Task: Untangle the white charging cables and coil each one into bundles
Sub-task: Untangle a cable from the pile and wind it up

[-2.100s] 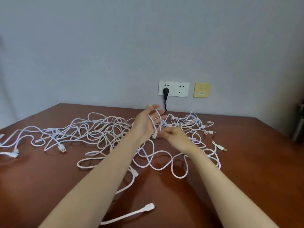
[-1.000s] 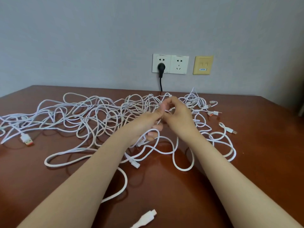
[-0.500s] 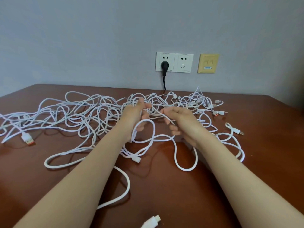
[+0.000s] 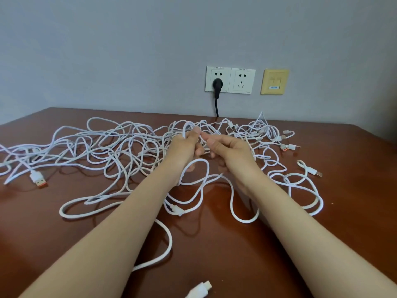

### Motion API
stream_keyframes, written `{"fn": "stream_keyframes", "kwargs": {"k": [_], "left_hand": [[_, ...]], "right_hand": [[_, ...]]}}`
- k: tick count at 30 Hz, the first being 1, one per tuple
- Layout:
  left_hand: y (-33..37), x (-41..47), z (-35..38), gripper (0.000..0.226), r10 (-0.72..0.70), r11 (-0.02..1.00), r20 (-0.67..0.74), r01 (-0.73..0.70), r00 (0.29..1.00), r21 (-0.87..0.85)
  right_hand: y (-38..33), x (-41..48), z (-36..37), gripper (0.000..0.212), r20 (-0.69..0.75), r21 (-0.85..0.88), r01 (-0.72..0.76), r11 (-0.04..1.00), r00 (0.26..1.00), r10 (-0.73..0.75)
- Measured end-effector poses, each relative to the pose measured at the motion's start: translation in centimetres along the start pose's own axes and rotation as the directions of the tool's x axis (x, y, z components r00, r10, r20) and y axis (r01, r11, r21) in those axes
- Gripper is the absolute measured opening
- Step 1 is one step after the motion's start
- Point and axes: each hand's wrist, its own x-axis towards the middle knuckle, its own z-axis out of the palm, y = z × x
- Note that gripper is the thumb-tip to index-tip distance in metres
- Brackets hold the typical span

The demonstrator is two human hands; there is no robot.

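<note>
A big tangle of white charging cables (image 4: 120, 147) sprawls across the brown table (image 4: 214, 250). My left hand (image 4: 184, 147) is raised over the middle of the tangle and grips a white cable loop (image 4: 187, 128) that sticks up above its fingers. My right hand (image 4: 229, 147) is close beside it, fingers curled, pinching a strand of the same cable. More loops hang from both hands down to the table (image 4: 199, 181). Loose USB plugs lie at the left (image 4: 38, 179) and right (image 4: 315, 173).
Behind the table a black plug (image 4: 217, 84) sits in a white wall socket, its cord dropping behind the far edge. A yellow wall plate (image 4: 274, 81) is beside it. One white connector (image 4: 199, 291) lies at the near edge.
My hands have come together again and risen slightly; the left hand now holds a cable loop up, and the right hand has closed its fingers on a strand.
</note>
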Motion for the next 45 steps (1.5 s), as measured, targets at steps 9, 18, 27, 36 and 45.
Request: {"fn": "stream_keyframes", "kwargs": {"k": [9, 18, 27, 36, 45], "left_hand": [[0.1, -0.1, 0.2, 0.038, 0.259, 0.85, -0.104, -0.175, 0.96, 0.497], [0.0, 0.7, -0.3, 0.038, -0.043, 0.999, -0.22, 0.041, 0.975, -0.014], [0.8, 1.6, -0.7, 0.045, -0.197, 0.846, -0.116, 0.109, 0.973, -0.522], [0.5, 3.2, -3.1, 0.037, -0.133, 0.906, -0.07, 0.093, 0.989, -0.413], [0.7, 1.4, -1.4, 0.036, -0.077, 0.996, -0.157, 0.07, 0.985, -0.054]], "right_hand": [[0.9, 0.4, 0.6, 0.016, -0.089, -0.241, -0.049, 0.969, 0.996, 0.028], [0.0, 0.2, 0.4, 0.021, 0.005, -0.248, -0.047, 0.968, 0.999, 0.049], [-1.4, -0.4, -0.3, 0.034, 0.097, -0.586, -0.064, 0.808, 0.984, 0.148], [-0.9, 0.1, -0.8, 0.02, 0.085, -0.658, 0.093, 0.748, 0.995, -0.049], [0.0, -0.1, -0.2, 0.035, 0.317, -0.871, 0.417, 0.259, 0.881, -0.352]]}}
